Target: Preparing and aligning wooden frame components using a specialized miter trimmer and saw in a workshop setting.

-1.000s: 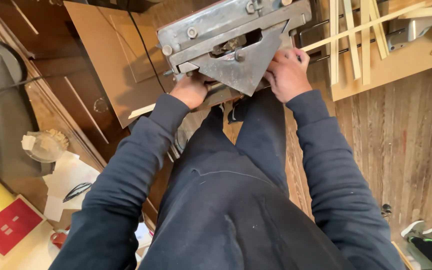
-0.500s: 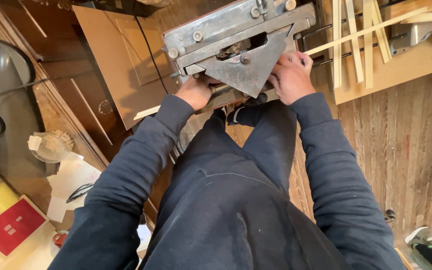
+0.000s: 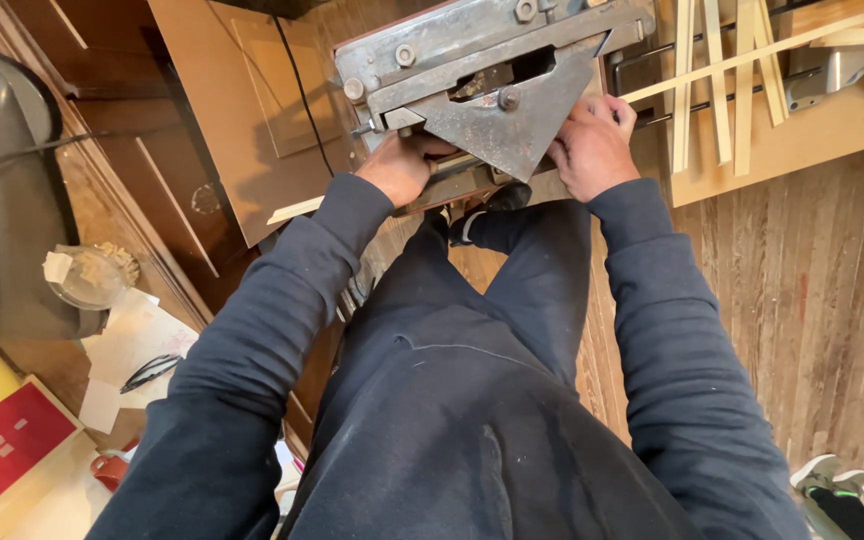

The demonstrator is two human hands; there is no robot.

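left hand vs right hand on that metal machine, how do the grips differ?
The left hand sits lower, its fingers tucked under the machine's edge and mostly hidden; the right hand sits higher, its knuckles and fingers in plain view beside the triangular plate. The left hand is below the bolted end of the metal machine; the right is at the end nearer the wooden strips. Both are bare, in dark sleeves, and grip the machine's near edge.

1. Both hands grip a heavy grey metal machine (image 3: 482,75) held over the plank floor (image 3: 812,300) — the left hand (image 3: 402,165) clasped under its near edge, the right hand (image 3: 592,150) closed on its right near corner.
2. A triangular steel plate (image 3: 502,125) points down between the hands.
3. Thin wooden strips (image 3: 722,80) lie crossed on a pale board (image 3: 802,140) just right of the machine.
4. A black cord (image 3: 297,90) runs across a brown panel (image 3: 242,120) on the left.
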